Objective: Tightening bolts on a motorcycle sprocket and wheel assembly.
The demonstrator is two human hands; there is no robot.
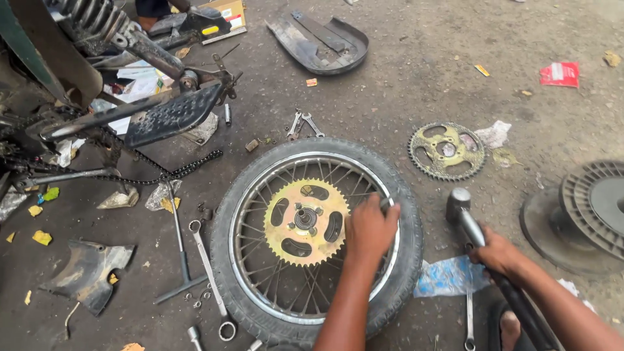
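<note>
A: Where is the wheel, and what does the left hand do?

B: The spoked wheel (pixel 317 242) lies flat on the concrete floor (pixel 403 97), near the middle of the view, with its tire on. A gold sprocket (pixel 307 222) sits on its hub. The left hand (pixel 371 227) rests on the right part of the rim, fingers curled around a small metal piece there. I cannot tell what this piece is.

A: And the right hand?

B: The right hand (pixel 499 253) is clenched around the dark handle of a hammer (pixel 463 218). The metal head points up, just to the right of the tire and apart from it.

A: What lies around?

B: An old worn sprocket (pixel 446 151) is on the floor, far right of the wheel. A blue rag (pixel 450 276) lies near the tire, under the hammer. On the left there is a T-handle wrench (pixel 180 250) and a long ring spanner (pixel 209 270). 2 small spanners (pixel 303 123) lie far from the wheel. A drive chain (pixel 170 170) hangs from the motorcycle frame (pixel 123 97) at the far left. A black chain cover (pixel 322 42) lies at the far side.
</note>
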